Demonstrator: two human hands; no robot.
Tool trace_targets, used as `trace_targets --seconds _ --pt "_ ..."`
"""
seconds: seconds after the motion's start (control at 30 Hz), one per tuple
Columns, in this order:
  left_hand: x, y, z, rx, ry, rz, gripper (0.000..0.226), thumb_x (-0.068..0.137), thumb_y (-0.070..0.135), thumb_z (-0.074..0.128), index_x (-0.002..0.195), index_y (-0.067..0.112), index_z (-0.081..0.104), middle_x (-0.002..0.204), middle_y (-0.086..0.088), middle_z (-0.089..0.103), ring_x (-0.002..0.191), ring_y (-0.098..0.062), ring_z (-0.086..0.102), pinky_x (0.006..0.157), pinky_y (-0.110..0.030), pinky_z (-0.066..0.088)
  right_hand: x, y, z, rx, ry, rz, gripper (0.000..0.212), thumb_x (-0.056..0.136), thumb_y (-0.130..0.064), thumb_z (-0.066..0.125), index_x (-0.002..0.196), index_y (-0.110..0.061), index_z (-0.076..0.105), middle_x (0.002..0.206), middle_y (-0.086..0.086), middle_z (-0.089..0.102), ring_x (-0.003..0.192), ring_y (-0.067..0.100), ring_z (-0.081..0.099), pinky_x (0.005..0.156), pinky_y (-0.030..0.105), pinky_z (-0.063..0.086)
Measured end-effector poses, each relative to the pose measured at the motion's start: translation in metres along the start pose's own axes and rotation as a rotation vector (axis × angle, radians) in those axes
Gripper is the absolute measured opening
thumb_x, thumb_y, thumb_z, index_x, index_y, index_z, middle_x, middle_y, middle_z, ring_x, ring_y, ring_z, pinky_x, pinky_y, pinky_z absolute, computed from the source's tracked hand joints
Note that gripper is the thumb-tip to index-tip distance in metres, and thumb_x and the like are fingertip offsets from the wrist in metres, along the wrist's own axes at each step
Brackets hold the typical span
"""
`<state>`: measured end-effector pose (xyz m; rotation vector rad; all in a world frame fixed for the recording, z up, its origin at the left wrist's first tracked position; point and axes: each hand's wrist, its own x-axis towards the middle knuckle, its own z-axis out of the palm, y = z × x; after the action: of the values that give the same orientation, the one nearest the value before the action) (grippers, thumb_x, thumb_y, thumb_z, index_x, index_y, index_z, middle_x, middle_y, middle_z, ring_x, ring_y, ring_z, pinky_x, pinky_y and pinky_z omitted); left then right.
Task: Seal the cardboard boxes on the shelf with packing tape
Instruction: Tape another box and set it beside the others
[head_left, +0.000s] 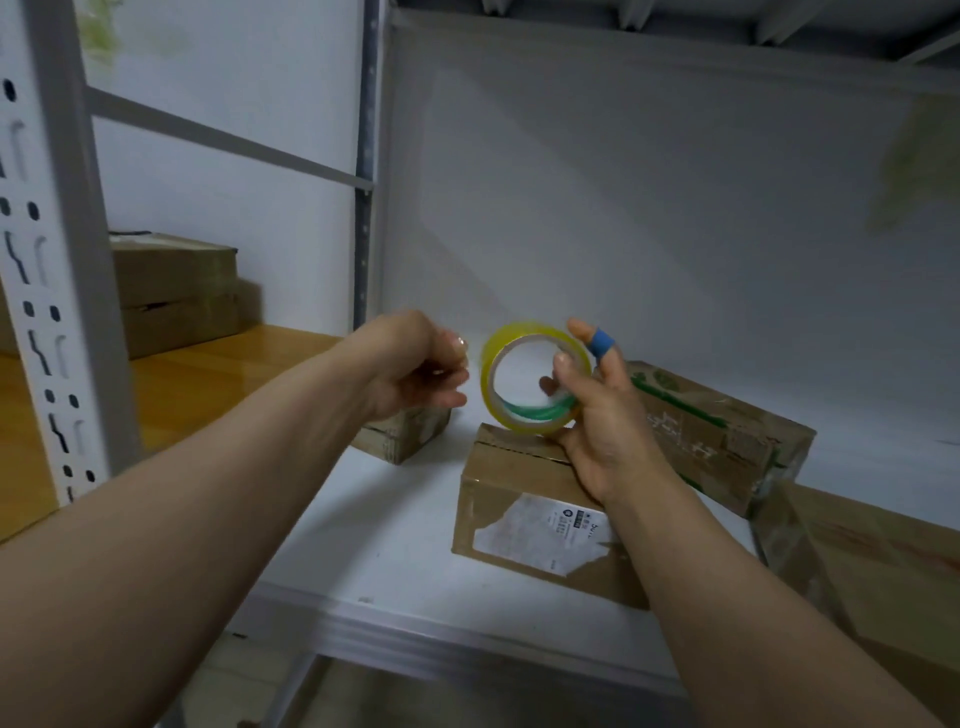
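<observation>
1. Steady the tape roll (535, 382), gripped at its rim by the right hand (602, 431), just above the labelled box (524, 499) on the shelf (395, 530).
2. Cannot tell whether the curled, blurred left hand (415, 364) pinches the tape's end.
3. Pull a strip out straight, over the box's seam.

Open shelf (415, 519) gap between small box (405, 434) and labelled box (511, 480).
</observation>
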<state>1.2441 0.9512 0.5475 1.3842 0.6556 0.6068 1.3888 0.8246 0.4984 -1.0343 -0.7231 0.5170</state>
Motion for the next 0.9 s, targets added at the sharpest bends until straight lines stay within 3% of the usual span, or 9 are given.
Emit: trace_targets --seconds 0.13,0.27,0.37,0.5,0.6,0.7,0.8,0.9 --pt "0.005 -0.023 0.002 -0.175 -0.062 -0.184 0.012 0.100 0.010 0.050 0.090 0.010 0.056 0.068 -0.006 0.050 0.066 -0.021 0.055 0.096 -0.042 0.055 0.002 0.005 -0.002 0.000 0.060 -0.002 0.048 0.092 -0.004 0.068 0.134 -0.022 0.053 0.112 0.007 0.062 0.102 0.020 0.065 0.096 0.042 0.055" --pt "0.014 -0.036 -0.002 -0.223 -0.008 -0.217 0.016 0.102 0.017 0.054 0.088 0.011 0.059 0.065 -0.002 0.052 0.060 -0.013 0.056 0.059 -0.025 0.058 0.003 0.010 0.001 -0.123 0.032 0.103 0.028 0.089 -0.009 0.072 0.116 -0.012 0.064 0.094 0.005 0.066 0.091 0.020 0.062 0.088 0.040 0.053" --pt "0.017 -0.041 0.002 -0.228 0.014 -0.224 0.009 0.101 0.010 0.053 0.101 0.007 0.062 0.071 -0.004 0.060 0.062 -0.012 0.060 0.045 -0.021 0.055 0.009 0.007 0.001 -0.113 0.047 0.171 0.028 0.092 -0.016 0.071 0.118 -0.013 0.061 0.094 0.006 0.059 0.091 0.020 0.053 0.085 0.036 0.049" --pt "0.019 -0.045 0.003 -0.198 0.030 -0.227 0.011 0.100 0.007 0.050 0.094 0.007 0.060 0.073 -0.004 0.058 0.063 -0.013 0.060 0.047 -0.022 0.056 0.012 0.001 0.005 -0.267 -0.026 0.302 0.039 0.084 0.006 0.072 0.119 -0.003 0.057 0.113 0.015 0.061 0.102 0.023 0.062 0.096 0.038 0.054" --pt "0.023 -0.048 -0.002 -0.202 0.042 -0.244 0.018 0.098 0.004 0.049 0.082 0.008 0.057 0.072 -0.005 0.056 0.062 -0.013 0.061 0.046 -0.023 0.056 0.011 -0.007 0.005 -0.373 -0.147 0.341 0.052 0.079 0.014 0.073 0.123 -0.004 0.052 0.125 0.015 0.056 0.117 0.025 0.058 0.092 0.034 0.055" --pt "0.024 -0.051 -0.004 -0.204 0.042 -0.253 0.020 0.098 0.003 0.049 0.079 0.006 0.056 0.072 -0.006 0.056 0.063 -0.014 0.060 0.047 -0.025 0.058 0.011 -0.009 -0.001 -0.522 -0.255 0.349 0.067 0.073 0.005 0.083 0.125 -0.017 0.048 0.126 0.010 0.056 0.117 0.024 0.059 0.091 0.034 0.055" --pt "0.025 -0.051 -0.010 -0.222 0.033 -0.256 0.017 0.097 0.003 0.050 0.083 0.006 0.059 0.072 -0.006 0.059 0.065 -0.014 0.061 0.051 -0.026 0.059 0.011 -0.001 -0.002 -0.826 -0.263 0.222 0.081 0.060 -0.017 0.095 0.122 -0.030 0.045 0.120 0.000 0.064 0.111 0.020 0.064 0.096 0.041 0.054" --pt "0.026 -0.053 -0.012 -0.251 0.016 -0.265 0.013 0.099 0.004 0.051 0.090 0.006 0.060 0.077 -0.006 0.060 0.067 -0.014 0.063 0.048 -0.025 0.058 0.009 0.007 -0.007 -0.714 -0.153 0.145 0.083 0.059 -0.016 0.096 0.127 -0.024 0.049 0.112 -0.001 0.071 0.102 0.020 0.070 0.095 0.044 0.056"
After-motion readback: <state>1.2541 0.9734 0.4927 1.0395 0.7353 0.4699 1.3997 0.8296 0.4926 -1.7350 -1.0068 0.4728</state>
